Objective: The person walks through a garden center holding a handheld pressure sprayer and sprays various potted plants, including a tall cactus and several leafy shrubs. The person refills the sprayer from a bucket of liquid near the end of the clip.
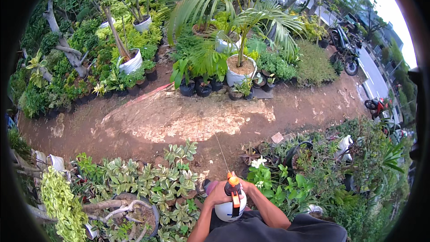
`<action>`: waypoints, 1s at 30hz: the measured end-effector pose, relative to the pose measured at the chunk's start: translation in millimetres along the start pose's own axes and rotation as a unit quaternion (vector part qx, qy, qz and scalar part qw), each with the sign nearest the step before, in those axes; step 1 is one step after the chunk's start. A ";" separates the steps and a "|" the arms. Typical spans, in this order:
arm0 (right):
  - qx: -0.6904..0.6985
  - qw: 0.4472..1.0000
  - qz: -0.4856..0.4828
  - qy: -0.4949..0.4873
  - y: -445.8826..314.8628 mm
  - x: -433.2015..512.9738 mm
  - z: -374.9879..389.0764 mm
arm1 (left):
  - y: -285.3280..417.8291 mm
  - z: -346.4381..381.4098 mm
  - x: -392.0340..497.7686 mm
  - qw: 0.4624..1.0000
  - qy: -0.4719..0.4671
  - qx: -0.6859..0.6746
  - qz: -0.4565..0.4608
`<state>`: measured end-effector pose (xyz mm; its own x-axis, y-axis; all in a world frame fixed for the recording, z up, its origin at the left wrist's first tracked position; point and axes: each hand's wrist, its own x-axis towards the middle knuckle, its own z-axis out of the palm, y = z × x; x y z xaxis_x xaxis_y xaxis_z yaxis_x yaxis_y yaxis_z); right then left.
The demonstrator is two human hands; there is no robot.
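A white pressure sprayer bottle [223,211] with a black and orange pump head is held upright against my body at the bottom centre. My left hand [219,193] wraps the left side of its neck, just below the orange cap. My right hand [244,185] is at the neck's right side, near the orange nozzle [229,175]; its fingers are partly hidden by the sprayer head. A thin line, seemingly a jet of water, runs from the nozzle towards the dirt path [201,154].
A palm in a white grow bag [241,70] stands across the path among black-potted seedlings. Variegated shrubs [144,178] lie to my left, a white-flowered plant [268,178] to my right. Motorcycles [346,48] are parked by the road at the right.
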<state>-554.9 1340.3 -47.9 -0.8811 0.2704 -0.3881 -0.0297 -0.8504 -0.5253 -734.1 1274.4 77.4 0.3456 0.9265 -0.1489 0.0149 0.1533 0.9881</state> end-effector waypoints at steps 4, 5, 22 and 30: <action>-0.078 0.993 0.007 0.092 -47.7 19.3 6.3 | 47.0 -24.2 26.6 0.999 0.035 0.037 0.009; -0.099 0.992 0.017 0.079 -63.3 24.8 10.2 | 55.9 -31.1 31.2 0.998 0.036 0.049 0.015; -0.364 0.930 0.040 -0.028 -303.6 157.0 1.7 | 101.3 -122.1 167.8 0.941 0.316 0.122 0.021; -0.392 0.911 0.121 -0.034 -392.3 189.5 -34.2 | 134.3 -121.3 260.2 0.894 0.408 0.185 -0.011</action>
<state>-694.1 1740.6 58.7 -0.8446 0.0672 -0.5312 0.4929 -0.2901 -0.8203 -755.9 1577.7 166.5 -0.4569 0.8895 0.0017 0.3739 0.1903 0.9077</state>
